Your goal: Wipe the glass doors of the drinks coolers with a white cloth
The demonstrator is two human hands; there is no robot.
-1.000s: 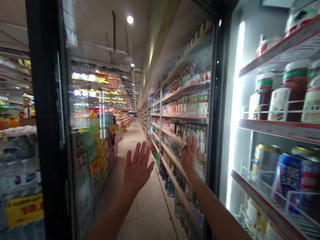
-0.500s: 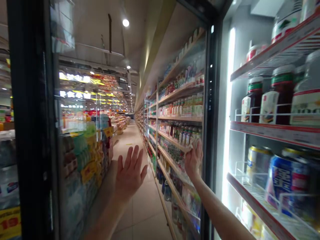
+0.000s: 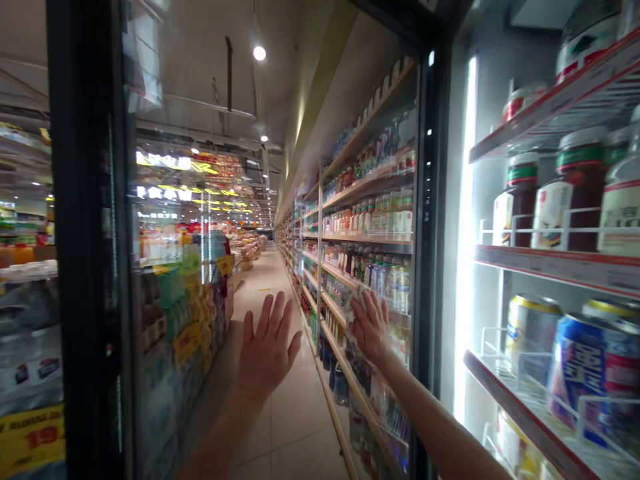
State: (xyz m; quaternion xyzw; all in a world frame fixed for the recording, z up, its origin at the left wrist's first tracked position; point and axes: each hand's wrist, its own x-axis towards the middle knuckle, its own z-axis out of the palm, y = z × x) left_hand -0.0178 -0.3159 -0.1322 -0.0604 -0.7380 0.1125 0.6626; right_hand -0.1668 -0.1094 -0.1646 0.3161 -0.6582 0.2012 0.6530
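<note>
An open glass fridge door (image 3: pixel 320 167) with a black frame stands in front of me, and the store aisle shows through it. My left hand (image 3: pixel 267 347) lies flat against the glass with its fingers spread and holds nothing; it looks hazy, as if seen through the pane. My right hand (image 3: pixel 371 328) presses a white cloth (image 3: pixel 351 305) against the glass near the door's right frame, fingers laid over it.
To the right the lit fridge interior holds dark juice bottles (image 3: pixel 575 193) on an upper shelf and cans (image 3: pixel 575 360) on a wire shelf below. Through the glass run long drink shelves (image 3: pixel 370 227), a tiled aisle (image 3: pixel 290 413) and stacked bottled goods (image 3: pixel 190 313).
My right hand has slid the cloth leftward across the glass, away from the door's right frame. My left hand has stayed flat in nearly the same spot.
</note>
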